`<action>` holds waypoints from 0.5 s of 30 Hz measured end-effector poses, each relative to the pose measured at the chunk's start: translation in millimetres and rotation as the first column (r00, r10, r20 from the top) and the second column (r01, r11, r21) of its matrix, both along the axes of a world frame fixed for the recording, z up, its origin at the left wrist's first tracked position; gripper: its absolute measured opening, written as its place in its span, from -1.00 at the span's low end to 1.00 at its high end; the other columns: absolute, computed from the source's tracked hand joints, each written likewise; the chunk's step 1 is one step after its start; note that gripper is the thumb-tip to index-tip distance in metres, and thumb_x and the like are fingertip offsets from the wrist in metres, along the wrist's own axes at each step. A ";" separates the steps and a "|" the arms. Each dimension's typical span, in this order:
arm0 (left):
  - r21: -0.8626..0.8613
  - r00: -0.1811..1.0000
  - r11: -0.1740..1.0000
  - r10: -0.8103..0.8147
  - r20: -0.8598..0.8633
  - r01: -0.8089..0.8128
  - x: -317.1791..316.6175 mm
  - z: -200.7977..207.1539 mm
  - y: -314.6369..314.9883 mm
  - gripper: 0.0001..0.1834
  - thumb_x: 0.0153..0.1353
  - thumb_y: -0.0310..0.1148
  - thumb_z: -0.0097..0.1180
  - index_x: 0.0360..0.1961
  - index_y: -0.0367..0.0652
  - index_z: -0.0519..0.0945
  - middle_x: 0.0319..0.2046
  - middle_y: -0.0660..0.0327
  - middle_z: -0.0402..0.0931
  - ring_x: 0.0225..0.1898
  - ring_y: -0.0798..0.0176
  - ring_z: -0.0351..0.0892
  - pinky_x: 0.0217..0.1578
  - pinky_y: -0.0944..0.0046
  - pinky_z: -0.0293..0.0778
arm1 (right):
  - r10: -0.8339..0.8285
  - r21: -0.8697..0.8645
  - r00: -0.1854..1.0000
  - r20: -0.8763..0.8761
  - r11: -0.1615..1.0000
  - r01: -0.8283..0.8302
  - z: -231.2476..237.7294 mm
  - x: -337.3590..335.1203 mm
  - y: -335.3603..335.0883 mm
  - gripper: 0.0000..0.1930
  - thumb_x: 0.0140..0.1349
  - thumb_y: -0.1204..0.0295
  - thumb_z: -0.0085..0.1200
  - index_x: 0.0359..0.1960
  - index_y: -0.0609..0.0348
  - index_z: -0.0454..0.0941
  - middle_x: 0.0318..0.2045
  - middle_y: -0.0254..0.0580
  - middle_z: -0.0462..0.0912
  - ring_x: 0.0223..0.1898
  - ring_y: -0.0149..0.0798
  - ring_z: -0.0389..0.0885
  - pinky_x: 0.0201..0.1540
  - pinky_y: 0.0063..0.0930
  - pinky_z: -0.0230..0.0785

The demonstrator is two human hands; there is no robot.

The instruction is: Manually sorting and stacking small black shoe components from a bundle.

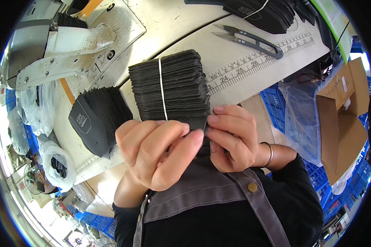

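Observation:
A thick stack of black fabric pieces [183, 82], bound by a white elastic band [162, 84], lies on the table in front of me. At its near edge, my left hand [152, 154] is closed, thumb and forefinger pinched together on a black fabric piece [199, 122]. Beside it my right hand [234, 140] has its fingers bent and pressed against the same piece's right edge. The fingers hide most of this piece. Left of the bound stack, a second stack of black pieces [90, 119] with a pale printed mark leans over.
Thread snips [251, 41] lie beyond the stack by a printed ruler scale [255, 64]. Another banded black bundle [261, 14] sits at the far edge. A sewing machine [62, 53] stands at the left. An open cardboard box [329, 123] and blue crates [272, 105] are at the right.

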State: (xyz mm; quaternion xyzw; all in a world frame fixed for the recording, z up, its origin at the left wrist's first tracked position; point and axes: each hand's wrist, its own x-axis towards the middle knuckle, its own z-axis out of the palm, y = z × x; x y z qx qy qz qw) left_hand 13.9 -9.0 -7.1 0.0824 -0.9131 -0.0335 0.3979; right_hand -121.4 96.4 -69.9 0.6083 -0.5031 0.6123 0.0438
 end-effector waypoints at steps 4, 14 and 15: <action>-0.044 0.978 0.999 -0.009 0.209 0.019 -1.0 15.7 -4.3 -0.61 -0.24 -0.50 0.19 -0.25 -0.06 0.68 -0.33 0.33 0.47 -0.36 0.33 0.35 -0.39 0.34 0.26 | 0.046 -0.003 0.998 0.047 0.999 -0.046 1.5 -5.0 -2.3 -0.54 -0.34 0.59 0.07 -0.23 0.44 0.55 -0.16 0.06 0.56 -0.16 0.04 0.55 -0.14 -0.24 0.43; -0.048 0.967 0.995 0.101 0.233 -0.092 0.1 20.8 -1.1 -0.73 -0.16 -0.55 0.25 -0.32 -0.17 0.63 -0.14 0.11 0.49 -0.19 0.08 0.48 -0.23 0.19 0.45 | 0.121 -0.054 0.982 0.143 0.992 -0.114 3.4 -8.5 -6.5 -0.52 -0.35 0.65 0.06 -0.20 0.39 0.54 -0.23 -0.01 0.56 -0.26 -0.03 0.56 -0.20 -0.28 0.41; -0.048 0.967 0.995 0.101 0.232 -0.092 -1.4 18.6 -5.4 -0.73 -0.16 -0.55 0.25 -0.32 -0.17 0.63 -0.14 0.11 0.49 -0.19 0.08 0.48 -0.23 0.19 0.45 | 0.154 -0.073 0.970 0.190 0.987 -0.142 3.5 -8.6 -7.3 -0.52 -0.33 0.66 0.06 -0.19 0.38 0.54 -0.25 -0.02 0.56 -0.29 -0.05 0.56 -0.22 -0.30 0.41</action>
